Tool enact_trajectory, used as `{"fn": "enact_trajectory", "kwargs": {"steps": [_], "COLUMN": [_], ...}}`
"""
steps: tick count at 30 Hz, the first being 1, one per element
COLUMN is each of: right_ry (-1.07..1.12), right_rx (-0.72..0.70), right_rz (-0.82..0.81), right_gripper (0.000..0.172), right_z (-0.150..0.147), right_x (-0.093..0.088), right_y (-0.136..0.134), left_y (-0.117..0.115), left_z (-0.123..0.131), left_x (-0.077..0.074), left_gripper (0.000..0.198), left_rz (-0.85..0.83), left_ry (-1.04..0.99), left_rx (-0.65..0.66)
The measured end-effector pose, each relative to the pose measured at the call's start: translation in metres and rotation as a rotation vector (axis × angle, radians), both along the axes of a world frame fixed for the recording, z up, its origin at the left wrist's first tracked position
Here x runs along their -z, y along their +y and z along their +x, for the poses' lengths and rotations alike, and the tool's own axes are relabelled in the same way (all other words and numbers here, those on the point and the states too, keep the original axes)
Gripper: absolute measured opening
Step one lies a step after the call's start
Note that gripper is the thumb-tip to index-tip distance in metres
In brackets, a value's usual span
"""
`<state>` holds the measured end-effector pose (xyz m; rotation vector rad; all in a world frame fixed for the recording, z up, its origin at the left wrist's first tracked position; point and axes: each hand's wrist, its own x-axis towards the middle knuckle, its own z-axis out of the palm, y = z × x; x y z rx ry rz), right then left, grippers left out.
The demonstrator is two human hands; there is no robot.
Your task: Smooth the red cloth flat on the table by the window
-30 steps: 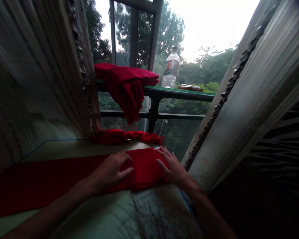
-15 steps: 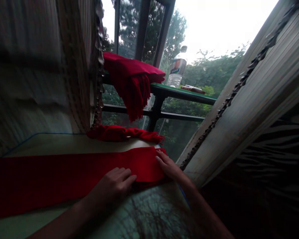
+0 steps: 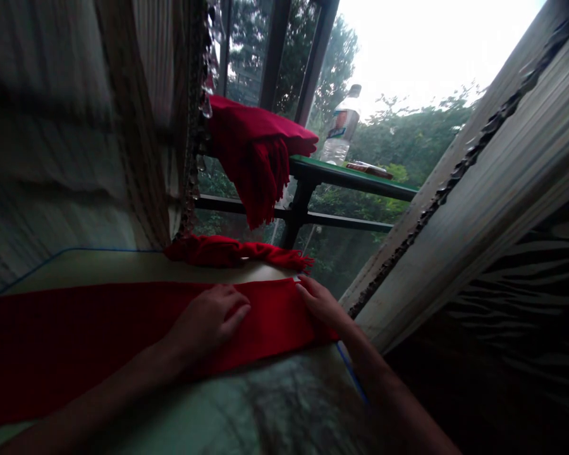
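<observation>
- My left hand (image 3: 220, 313) lies palm down over the long red cloth (image 3: 277, 322), its fingers bent and the thumb standing apart from them, with a gap between.
- My right hand (image 3: 320, 300) is at the cloth's right end; its fingers lie close together near the upper corner, and I cannot tell whether they pinch the fabric.
- The long red cloth lies flat across the table (image 3: 203, 411), running from the left edge of my view to beneath my right wrist.
- Behind it, near the table's far edge, lies a bunched red scarf (image 3: 218, 251) (its fringe points right).
- Farther back, a folded red scarf (image 3: 256, 129) drapes over the green-topped railing (image 3: 360, 180), its fringed end hanging down.
- To the right of that scarf, a clear bottle (image 3: 344, 126) stands on the railing, with a small flat item (image 3: 368, 169) beside it, too small to make out.
- A left curtain (image 3: 66, 145) and a right curtain (image 3: 483, 170) frame the window, and trees show outside.
</observation>
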<state>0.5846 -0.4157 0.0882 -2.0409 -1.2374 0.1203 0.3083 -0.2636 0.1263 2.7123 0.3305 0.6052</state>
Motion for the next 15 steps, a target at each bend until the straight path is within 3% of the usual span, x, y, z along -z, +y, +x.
{"fn": "enact_trajectory", "kwargs": {"steps": [2,6,10,15], "right_ry": [-0.040,-0.131,-0.162,-0.110], "right_rx": [0.012,-0.054,-0.137,-0.176], "right_rz": [-0.028,-0.084,-0.149,-0.185], "right_gripper": [0.046,0.051,0.055,0.058], "right_z": [-0.001,-0.024,-0.047,-0.044], "right_x": [-0.010,-0.016,-0.005,0.001], "right_y": [0.017,0.038,0.033,0.027], "left_y": [0.021,0.045,0.052,0.064], "left_z": [0.016,0.042,0.054,0.059], "left_x": [0.000,0.013,0.025,0.035], "left_gripper": [0.035,0.038,0.029,0.023], "left_rz": [-0.011,-0.036,-0.058,-0.035], "left_ry": [0.003,0.036,0.052,0.054], "left_rx": [-0.099,-0.143,-0.130,-0.116]}}
